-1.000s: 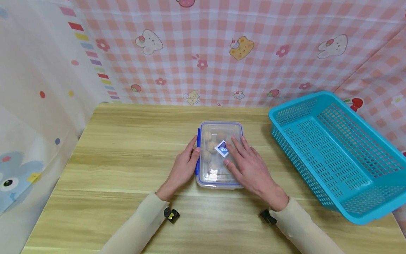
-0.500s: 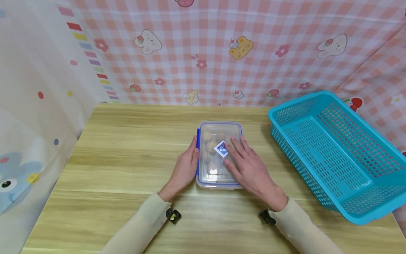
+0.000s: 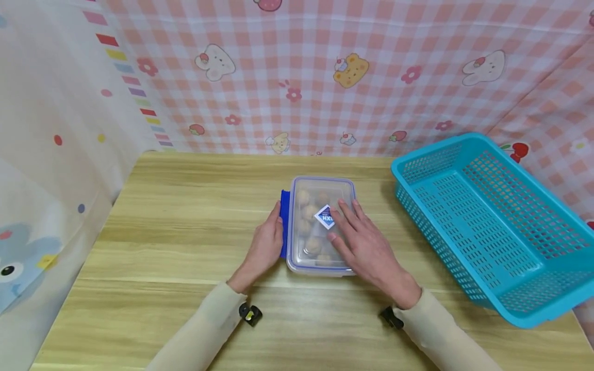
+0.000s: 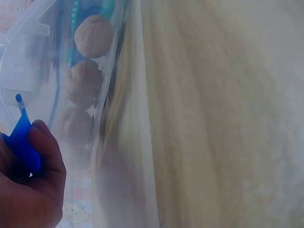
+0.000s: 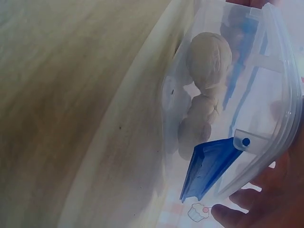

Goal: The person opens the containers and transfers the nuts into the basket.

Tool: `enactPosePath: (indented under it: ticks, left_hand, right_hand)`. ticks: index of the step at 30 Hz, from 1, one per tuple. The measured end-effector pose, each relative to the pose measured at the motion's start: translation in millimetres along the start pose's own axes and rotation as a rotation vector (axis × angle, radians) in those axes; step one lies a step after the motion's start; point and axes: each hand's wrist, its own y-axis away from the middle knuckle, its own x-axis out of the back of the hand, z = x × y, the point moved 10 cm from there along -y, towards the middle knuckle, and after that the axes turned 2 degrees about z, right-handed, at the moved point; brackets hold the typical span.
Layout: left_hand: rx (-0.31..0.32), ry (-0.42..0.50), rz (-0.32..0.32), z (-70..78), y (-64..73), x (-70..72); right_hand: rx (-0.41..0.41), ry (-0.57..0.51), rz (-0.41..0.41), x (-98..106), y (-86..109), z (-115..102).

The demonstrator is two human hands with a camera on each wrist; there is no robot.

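Observation:
A clear plastic food container (image 3: 325, 185) with a blue-edged lid stands on the table, several walnuts (image 3: 303, 226) visible inside it. Its left blue latch (image 3: 285, 206) juts outward from the side. My left hand (image 3: 262, 247) holds this latch; in the left wrist view, thumb and fingers pinch the blue flap (image 4: 23, 147). Across the lid's right part lies my right hand (image 3: 368, 245), fingers spread beside a blue-and-white label (image 3: 324, 217). In the right wrist view another blue latch (image 5: 211, 164) hangs angled away from the container wall. The head view hides that latch beneath the hand.
A turquoise perforated basket (image 3: 464, 283) stands on the right of the wooden table (image 3: 195, 216). Pink checked cloth (image 3: 297, 67) hangs behind the table's back edge, and a pale printed cloth (image 3: 51, 170) hangs on the left.
The left latch has swung outward from the container's side, and my left hand has moved slightly left with it. My right hand has stayed on the lid.

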Motion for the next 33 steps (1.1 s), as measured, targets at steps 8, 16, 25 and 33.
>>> enactPosePath:
  ticks: [8, 16, 25, 33]
  left_hand:
    - [0.031, 0.067, -0.055, -7.4, 0.9, -1.3]
    - [0.051, 0.087, -0.081, -11.7, -0.5, 0.8]
    - [0.073, 0.078, -0.076, -19.1, -0.3, 4.8]
    - [0.103, 0.117, -0.114, -17.1, 6.5, 4.4]
  right_hand:
    - [0.021, 0.005, 0.022, 0.5, -1.0, -4.5]
    - [0.016, -0.007, 0.02, -0.2, -2.1, -5.2]
    - [0.012, -0.021, 0.023, 0.7, -0.9, -5.8]
    - [-0.024, -0.08, 0.016, -0.5, 0.4, -1.2]
